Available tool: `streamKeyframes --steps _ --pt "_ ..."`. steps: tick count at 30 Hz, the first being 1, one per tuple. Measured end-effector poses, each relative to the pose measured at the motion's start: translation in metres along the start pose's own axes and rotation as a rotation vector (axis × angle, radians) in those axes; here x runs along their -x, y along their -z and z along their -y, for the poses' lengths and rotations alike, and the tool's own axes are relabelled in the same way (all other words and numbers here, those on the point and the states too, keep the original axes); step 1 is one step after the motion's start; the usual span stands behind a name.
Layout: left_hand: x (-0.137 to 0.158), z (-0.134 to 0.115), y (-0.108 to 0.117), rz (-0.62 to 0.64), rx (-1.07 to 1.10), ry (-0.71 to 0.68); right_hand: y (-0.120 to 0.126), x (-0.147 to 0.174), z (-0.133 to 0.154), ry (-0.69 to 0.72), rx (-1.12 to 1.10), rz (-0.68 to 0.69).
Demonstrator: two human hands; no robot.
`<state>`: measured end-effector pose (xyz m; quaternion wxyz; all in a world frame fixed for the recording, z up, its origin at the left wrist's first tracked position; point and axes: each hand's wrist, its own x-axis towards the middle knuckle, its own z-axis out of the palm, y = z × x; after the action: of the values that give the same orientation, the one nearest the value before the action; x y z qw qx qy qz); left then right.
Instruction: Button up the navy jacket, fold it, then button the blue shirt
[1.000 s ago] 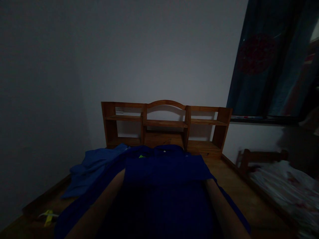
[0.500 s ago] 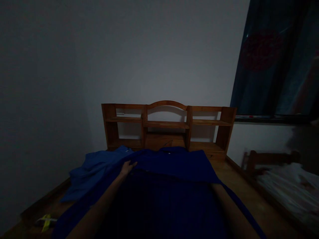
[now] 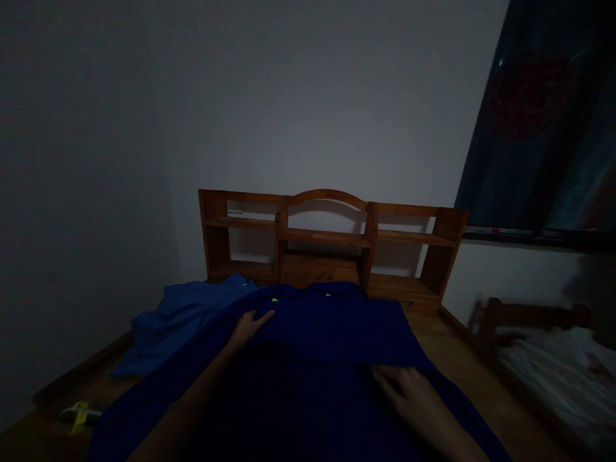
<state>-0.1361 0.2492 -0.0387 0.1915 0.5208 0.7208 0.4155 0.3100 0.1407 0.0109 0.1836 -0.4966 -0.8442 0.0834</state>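
A dark blue garment (image 3: 317,359) lies spread over a wooden bed platform (image 3: 447,340) in a dim room. My left hand (image 3: 250,325) rests flat on the garment near its collar, fingers stretched toward the headboard. My right hand (image 3: 409,393) lies on the garment's right side, fingers spread and blurred. Neither hand grips the cloth. A second, lighter blue garment (image 3: 183,317) lies crumpled to the left, partly under the dark one.
A wooden headboard with open shelves (image 3: 327,240) stands against the white wall. A small yellow-green item (image 3: 79,414) lies at the platform's left edge. To the right is a wooden chair (image 3: 524,317) with whitish cloth (image 3: 553,378), and above it a dark curtain (image 3: 543,122).
My right hand has come out from under the garment and now lies on top of it. My left hand slid slightly forward on the cloth. The view shifted left.
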Motion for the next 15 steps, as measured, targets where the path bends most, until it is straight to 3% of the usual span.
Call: streamKeyframes --steps 2,4,8,11,13,15 --pt "0.006 -0.008 0.004 0.051 0.047 0.009 0.006 -0.008 -0.004 -0.030 0.053 -0.159" --pt "0.015 -0.017 0.010 0.109 0.111 -0.013 0.003 -0.020 -0.026 -0.053 0.148 -0.220" --pt "0.032 -0.028 0.019 0.133 0.208 -0.038 -0.023 -0.034 -0.104 -0.184 0.228 -0.027" --pt "0.038 -0.029 0.020 0.073 0.178 -0.085 -0.038 -0.031 -0.147 -0.263 0.274 -0.011" --pt "0.038 -0.027 0.020 0.023 0.118 -0.102 -0.040 -0.029 -0.154 -0.322 0.338 -0.060" --pt "0.037 -0.026 0.019 -0.007 0.080 -0.102 -0.038 -0.032 -0.141 -0.346 0.415 -0.157"
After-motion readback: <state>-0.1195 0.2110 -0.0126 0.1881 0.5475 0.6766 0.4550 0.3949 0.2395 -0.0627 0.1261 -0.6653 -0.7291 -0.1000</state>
